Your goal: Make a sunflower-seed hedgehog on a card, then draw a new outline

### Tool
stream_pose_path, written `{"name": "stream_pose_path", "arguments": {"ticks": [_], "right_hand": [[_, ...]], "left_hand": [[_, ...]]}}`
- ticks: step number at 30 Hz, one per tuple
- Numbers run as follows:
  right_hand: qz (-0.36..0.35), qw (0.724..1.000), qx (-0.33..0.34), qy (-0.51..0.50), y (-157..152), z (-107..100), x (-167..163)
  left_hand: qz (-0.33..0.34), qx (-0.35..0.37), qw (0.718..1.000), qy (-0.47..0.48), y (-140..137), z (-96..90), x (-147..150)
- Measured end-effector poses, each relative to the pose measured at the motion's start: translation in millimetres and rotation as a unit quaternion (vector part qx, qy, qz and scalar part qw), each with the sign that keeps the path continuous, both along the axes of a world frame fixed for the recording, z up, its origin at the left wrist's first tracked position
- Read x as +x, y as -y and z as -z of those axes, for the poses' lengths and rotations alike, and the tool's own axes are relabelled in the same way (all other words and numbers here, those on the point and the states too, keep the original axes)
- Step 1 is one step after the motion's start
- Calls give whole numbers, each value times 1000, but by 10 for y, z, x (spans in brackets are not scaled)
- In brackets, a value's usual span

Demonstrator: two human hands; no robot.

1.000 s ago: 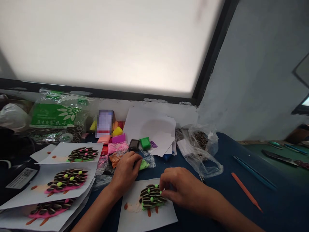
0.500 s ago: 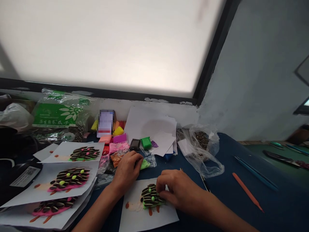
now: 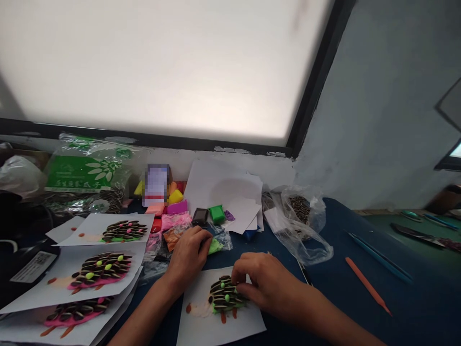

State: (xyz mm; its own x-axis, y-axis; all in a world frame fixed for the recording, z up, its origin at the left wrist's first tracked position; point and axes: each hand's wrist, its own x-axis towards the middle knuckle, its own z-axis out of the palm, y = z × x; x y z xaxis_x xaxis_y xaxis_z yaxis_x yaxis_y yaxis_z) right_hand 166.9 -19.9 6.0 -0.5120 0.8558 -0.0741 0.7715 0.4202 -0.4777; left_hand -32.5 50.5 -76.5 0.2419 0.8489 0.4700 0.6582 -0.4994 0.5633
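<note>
A paper card lies in front of me with a hedgehog picture in clay and seeds. Striped sunflower seeds cover its green clay body, with small light-green clay balls among them. My right hand rests over the picture's right side, thumb and forefinger closed together at the seeds; anything between them is hidden. Beyond the card, my left hand has its fingers curled beside a light-green clay lump on clear wrapping. Whether its fingertips hold a bit of clay cannot be seen.
Similar hedgehog cards are stacked at the left. Coloured clay packs, a phone and white paper sheets stand along the wall. A seed bag, an orange clay tool and blue tweezers lie at the right.
The view has shifted very slightly. Both hands keep nearly the same places and finger positions, the right one still at the seeds.
</note>
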Motion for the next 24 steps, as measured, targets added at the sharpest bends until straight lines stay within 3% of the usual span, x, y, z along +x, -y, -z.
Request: {"name": "stream_pose_path", "arguments": {"ticks": [24], "right_hand": [[-1, 1000, 8, 14, 8, -5, -29]], "left_hand": [[-4, 5, 1000, 11, 16, -20, 16]]}}
